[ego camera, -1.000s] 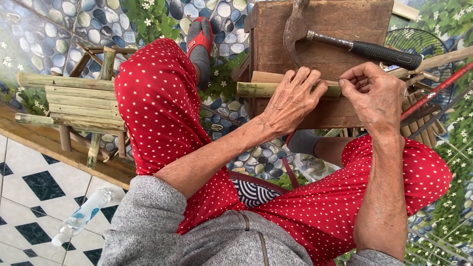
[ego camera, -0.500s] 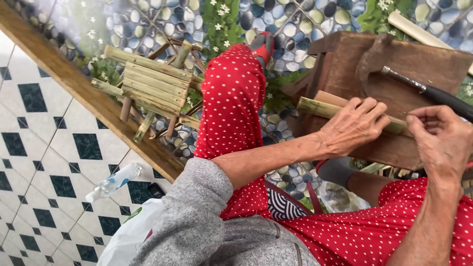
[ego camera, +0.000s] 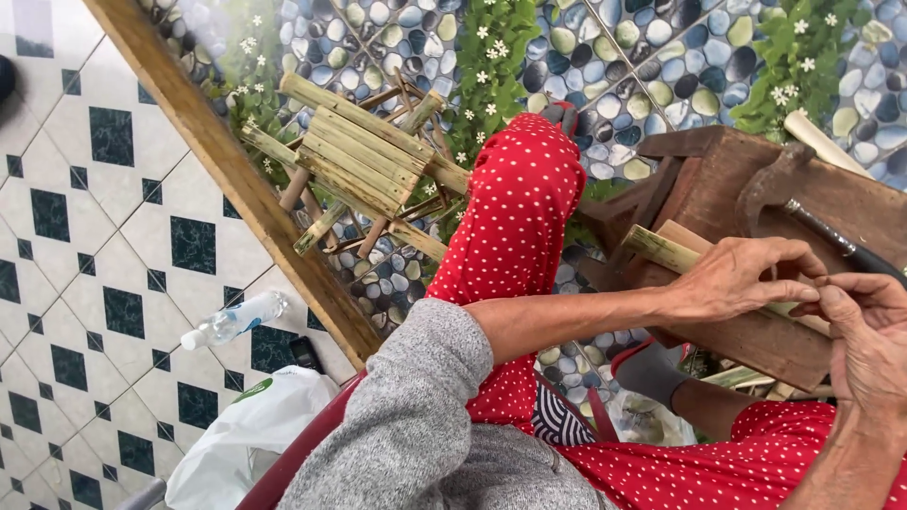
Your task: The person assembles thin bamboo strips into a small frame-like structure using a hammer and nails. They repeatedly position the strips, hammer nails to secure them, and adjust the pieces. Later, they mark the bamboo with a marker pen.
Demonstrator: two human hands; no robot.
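**Bamboo stick on the block, one small chair already built**

Bamboo is the stuff in hand here: a pale green bamboo stick (ego camera: 661, 250) lies across the dark wooden bench (ego camera: 746, 331) at the right of the frame, its cut end pointing toward the centre. The left hand (ego camera: 742, 279) rests over the stick with its fingers curled down on it, pinning it to the wood. The right hand (ego camera: 864, 331), at the right edge, has thumb and fingers pinched together just beside the left fingertips; they seem to nip something small, perhaps a peg or nail, but the view is too poor to tell what. A hammer (ego camera: 789, 203) lies unused on the bench above the hands.

In the upper middle, on the pebble-patterned floor (ego camera: 614, 57), stands a finished miniature bamboo chair (ego camera: 364, 165), slats and legs all joined. Judging by that, one piece is complete, while the stick under the hands looks like a bare part, not yet joined to anything.
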